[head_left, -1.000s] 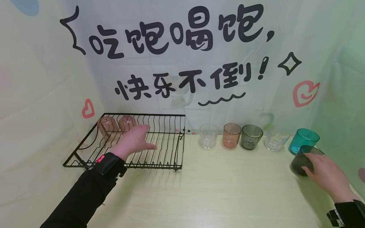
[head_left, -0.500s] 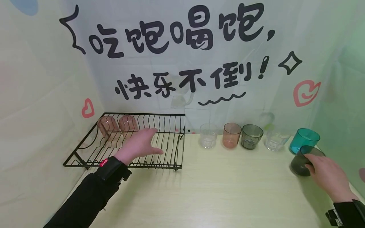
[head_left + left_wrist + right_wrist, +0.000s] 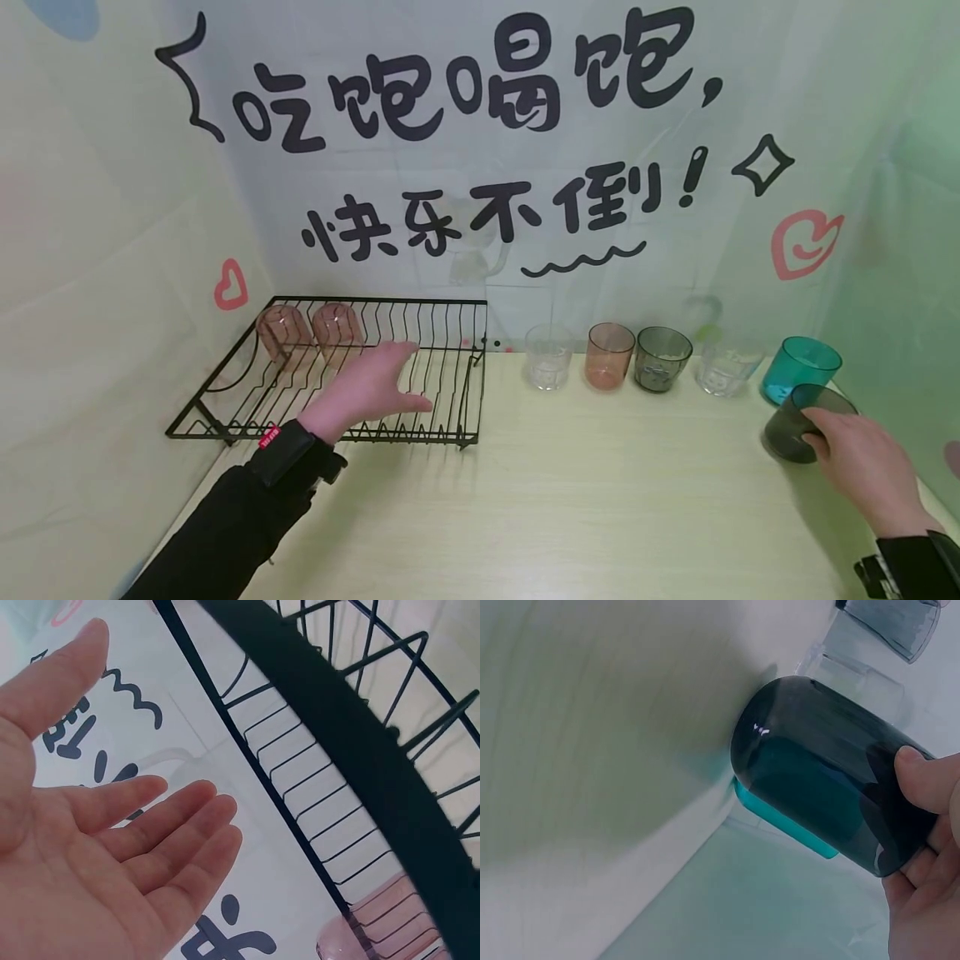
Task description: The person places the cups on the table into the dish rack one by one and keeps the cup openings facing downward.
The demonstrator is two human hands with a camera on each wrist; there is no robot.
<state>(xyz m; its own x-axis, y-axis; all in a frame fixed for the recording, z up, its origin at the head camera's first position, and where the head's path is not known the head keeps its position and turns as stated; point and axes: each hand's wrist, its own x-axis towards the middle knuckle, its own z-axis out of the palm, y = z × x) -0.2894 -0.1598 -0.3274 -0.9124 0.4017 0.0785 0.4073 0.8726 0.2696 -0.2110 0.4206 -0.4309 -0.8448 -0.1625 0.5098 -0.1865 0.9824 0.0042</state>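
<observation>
At the table's right side, my right hand (image 3: 866, 467) grips a dark grey glass (image 3: 789, 427) near its rim. In the right wrist view, the thumb (image 3: 922, 780) lies on one side of this glass and the fingers curl round the other. Just behind it is a teal glass (image 3: 798, 367), partly covered by the grey one. My left hand (image 3: 367, 387) hovers over the black wire rack (image 3: 471, 439), thumb and fingers spread apart; its palm faces the left wrist camera and holds nothing. Two pinkish glasses (image 3: 335, 325) (image 3: 283, 329) sit in the rack's back left.
Along the back of the table stand a clear glass (image 3: 548, 367), an orange-pink glass (image 3: 609, 358), a grey-green glass (image 3: 662, 360) and another clear glass (image 3: 726, 371). A printed cloth (image 3: 450, 167) hangs behind, and cloth walls flank both sides.
My left hand has shifted right and slightly nearer over the rack. My right thumb has drawn in against the dark grey glass, which stays in about the same place.
</observation>
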